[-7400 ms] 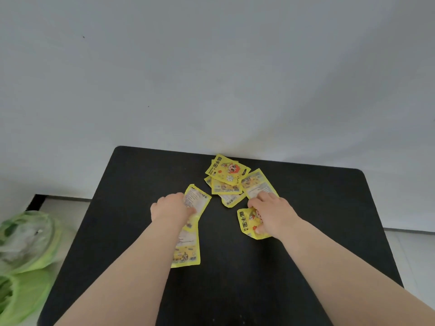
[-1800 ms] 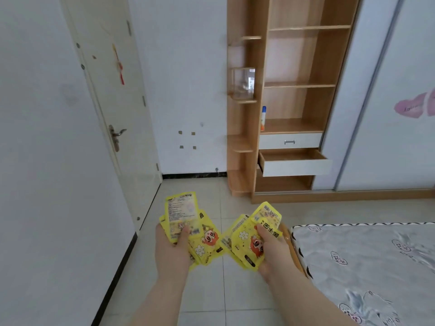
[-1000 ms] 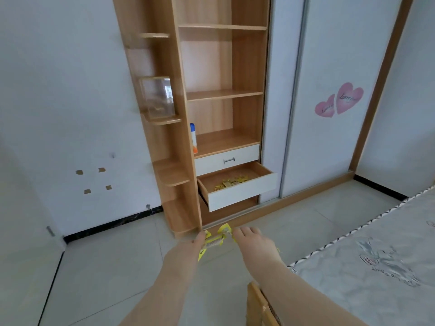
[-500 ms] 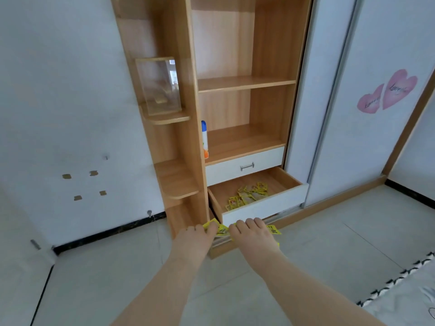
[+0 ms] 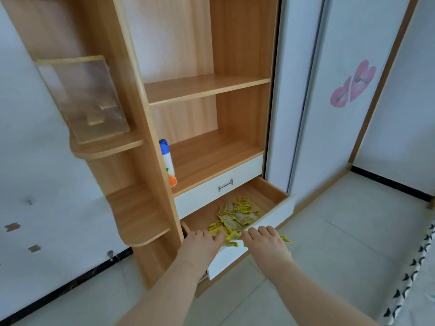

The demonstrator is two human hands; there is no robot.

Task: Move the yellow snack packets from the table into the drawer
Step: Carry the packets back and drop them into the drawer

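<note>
The lower drawer [image 5: 280, 212] of a wooden shelf unit stands pulled out, with a white front and a wooden inside. Several yellow snack packets [image 5: 236, 216] lie in a loose pile on its floor. My left hand [image 5: 201, 243] and my right hand [image 5: 264, 241] reach side by side over the drawer's front edge, palms down. Each hand holds yellow snack packets underneath; their edges [image 5: 231, 237] show between the hands, and one corner [image 5: 286, 238] sticks out right of my right hand. The rest of the held packets is hidden by the hands.
Above the open drawer is a shut white drawer [image 5: 221, 187] with a metal handle. A spray can [image 5: 168, 162] stands on the shelf above it. A clear box [image 5: 84, 97] sits on a side shelf. White sliding doors [image 5: 329, 90] are to the right, a mattress edge [image 5: 419, 267] at lower right.
I have walked from the black table to the shelf unit with packets in both hands. In the last half second the hands have come forward over the drawer's front edge.
</note>
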